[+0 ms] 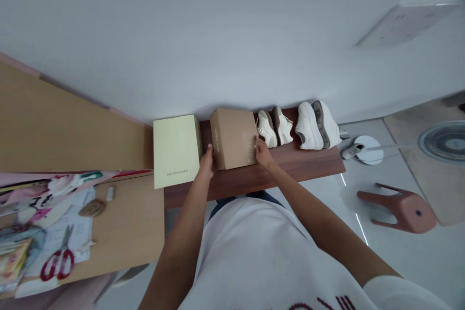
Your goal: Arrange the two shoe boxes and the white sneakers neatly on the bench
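Note:
A brown cardboard box (234, 136) stands on a dark wooden shelf (254, 177) against the white wall. My left hand (207, 161) presses against the box's left side, fingers closed on its edge. On the box's right side, my right hand (262, 151) grips the lower corner. A pale green box (177, 150) printed with small lettering stands just left of the brown one, slightly apart from it. Two pairs of white shoes (273, 127) (317, 125) are lined up on the shelf to the right of the brown box.
A light wooden desk (127, 223) at the left carries papers, red-handled scissors (58, 261) and a ball of twine (92, 208). On the pale floor at the right stand a pink stool (403, 208), a white fan base (366, 149) and a round fan (445, 141).

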`<state>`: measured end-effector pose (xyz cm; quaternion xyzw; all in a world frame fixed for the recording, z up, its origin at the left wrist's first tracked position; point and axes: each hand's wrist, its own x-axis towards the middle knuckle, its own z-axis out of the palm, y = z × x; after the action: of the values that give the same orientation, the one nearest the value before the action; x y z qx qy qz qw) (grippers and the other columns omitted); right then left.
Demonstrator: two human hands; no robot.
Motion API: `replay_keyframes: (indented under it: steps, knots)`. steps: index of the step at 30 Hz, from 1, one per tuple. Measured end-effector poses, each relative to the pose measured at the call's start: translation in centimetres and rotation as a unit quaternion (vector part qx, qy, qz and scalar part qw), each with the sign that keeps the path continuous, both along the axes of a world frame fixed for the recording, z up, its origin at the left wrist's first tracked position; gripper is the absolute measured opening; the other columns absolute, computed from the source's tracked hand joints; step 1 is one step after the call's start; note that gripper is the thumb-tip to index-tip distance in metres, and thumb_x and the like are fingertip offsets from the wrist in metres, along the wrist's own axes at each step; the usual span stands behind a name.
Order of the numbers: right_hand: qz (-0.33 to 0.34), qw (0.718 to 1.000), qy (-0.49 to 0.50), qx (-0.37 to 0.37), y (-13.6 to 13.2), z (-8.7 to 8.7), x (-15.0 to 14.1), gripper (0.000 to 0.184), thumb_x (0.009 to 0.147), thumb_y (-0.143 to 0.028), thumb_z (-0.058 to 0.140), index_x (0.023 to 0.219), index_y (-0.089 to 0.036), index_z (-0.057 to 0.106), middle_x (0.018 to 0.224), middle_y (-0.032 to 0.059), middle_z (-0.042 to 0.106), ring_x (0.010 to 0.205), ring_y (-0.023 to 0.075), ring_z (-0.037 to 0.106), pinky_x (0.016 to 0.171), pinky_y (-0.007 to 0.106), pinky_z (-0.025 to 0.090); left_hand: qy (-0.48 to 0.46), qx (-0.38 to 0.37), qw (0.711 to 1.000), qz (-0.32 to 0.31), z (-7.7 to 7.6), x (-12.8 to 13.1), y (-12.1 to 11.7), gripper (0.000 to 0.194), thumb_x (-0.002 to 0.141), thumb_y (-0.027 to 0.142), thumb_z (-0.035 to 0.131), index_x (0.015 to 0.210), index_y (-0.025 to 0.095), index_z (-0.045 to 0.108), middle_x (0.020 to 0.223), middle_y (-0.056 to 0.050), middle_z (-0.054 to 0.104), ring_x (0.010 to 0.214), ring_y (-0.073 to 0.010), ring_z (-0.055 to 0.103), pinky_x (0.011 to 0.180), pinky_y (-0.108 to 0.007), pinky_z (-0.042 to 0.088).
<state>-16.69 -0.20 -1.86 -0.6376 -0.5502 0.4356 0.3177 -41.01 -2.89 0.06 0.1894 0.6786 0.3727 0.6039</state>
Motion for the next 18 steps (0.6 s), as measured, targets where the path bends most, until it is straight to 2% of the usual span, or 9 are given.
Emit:
replay_keyframes:
  steps: [3, 6, 8, 11, 13, 16, 18]
  knots:
    - [-0.010, 1.000, 0.019, -0.009, -0.4, -0.4, -0.5, 0.065, 0.096, -0.051, 0.040, 0.150, -0.014, 0.047, 0.158, 0.0174, 0.041, 0.153, 0.0271, 0.026, 0.124, 0.053, 0.022, -0.090, -0.054, 0.994, 0.009, 1.4, 0.3, -0.5, 0.079, 0.079, 0.079, 0.058, 0.128, 0.019, 0.066, 0.127, -0.020, 0.069, 0.125, -0.0326, 0.063, 0.105, -0.050, 0.052]
    - [-0.015, 0.998, 0.048, -0.027, -1.0, -0.4, -1.3, 0.070, 0.095, -0.059, 0.040, 0.152, -0.018, 0.046, 0.159, 0.0144, 0.041, 0.155, 0.0262, 0.023, 0.125, 0.052, 0.019, -0.157, -0.071, 0.985, -0.008, 2.8, 0.9, -1.1, 0.079, 0.078, 0.081, 0.056, 0.125, 0.019, 0.068, 0.120, -0.019, 0.073, 0.121, -0.0339, 0.066, 0.100, -0.051, 0.055]
    - [-0.013, 0.997, 0.047, -0.062, -1.4, 0.0, -1.9, 0.079, 0.094, -0.066, 0.040, 0.154, -0.015, 0.041, 0.163, 0.0154, 0.035, 0.156, 0.0265, 0.018, 0.126, 0.052, 0.016, -0.170, -0.071, 0.983, -0.003, 3.6, 1.2, -1.5, 0.078, 0.078, 0.081, 0.057, 0.124, 0.019, 0.068, 0.119, -0.019, 0.073, 0.120, -0.0348, 0.066, 0.099, -0.052, 0.056]
    - [0.004, 0.992, 0.036, -0.123, -2.1, 0.8, -2.9, 0.095, 0.090, -0.076, 0.040, 0.157, -0.010, 0.034, 0.167, 0.0176, 0.024, 0.158, 0.0276, 0.007, 0.127, 0.053, 0.010, -0.153, -0.049, 0.987, 0.009, 4.3, 1.5, -1.8, 0.075, 0.078, 0.078, 0.061, 0.124, 0.019, 0.067, 0.120, -0.018, 0.073, 0.121, -0.0343, 0.066, 0.100, -0.051, 0.055]
    - [0.016, 0.989, 0.046, -0.139, -2.5, 1.6, -3.7, 0.099, 0.087, -0.081, 0.041, 0.159, -0.014, 0.031, 0.168, 0.0150, 0.021, 0.158, 0.0268, 0.004, 0.127, 0.053, 0.006, -0.124, -0.027, 0.992, 0.022, 4.7, 1.6, -1.8, 0.072, 0.079, 0.076, 0.063, 0.125, 0.020, 0.067, 0.122, -0.018, 0.073, 0.121, -0.0331, 0.066, 0.101, -0.051, 0.055]
    - [0.039, 0.984, 0.101, -0.141, -2.8, 3.1, -4.9, 0.099, 0.084, -0.085, 0.044, 0.159, -0.022, 0.031, 0.168, 0.0087, 0.024, 0.158, 0.0252, 0.008, 0.128, 0.051, 0.006, -0.069, 0.008, 0.997, 0.038, 5.4, 1.5, -1.6, 0.068, 0.078, 0.072, 0.068, 0.122, 0.020, 0.068, 0.125, -0.016, 0.072, 0.122, -0.0317, 0.066, 0.103, -0.050, 0.054]
    - [0.060, 0.977, 0.152, -0.135, -2.9, 4.0, -5.6, 0.099, 0.083, -0.084, 0.047, 0.160, -0.025, 0.029, 0.167, 0.0061, 0.027, 0.157, 0.0252, 0.015, 0.128, 0.051, 0.010, -0.030, 0.030, 0.998, 0.040, 6.0, 1.5, -1.4, 0.065, 0.078, 0.070, 0.069, 0.118, 0.019, 0.070, 0.125, -0.016, 0.072, 0.122, -0.0320, 0.065, 0.103, -0.049, 0.054]
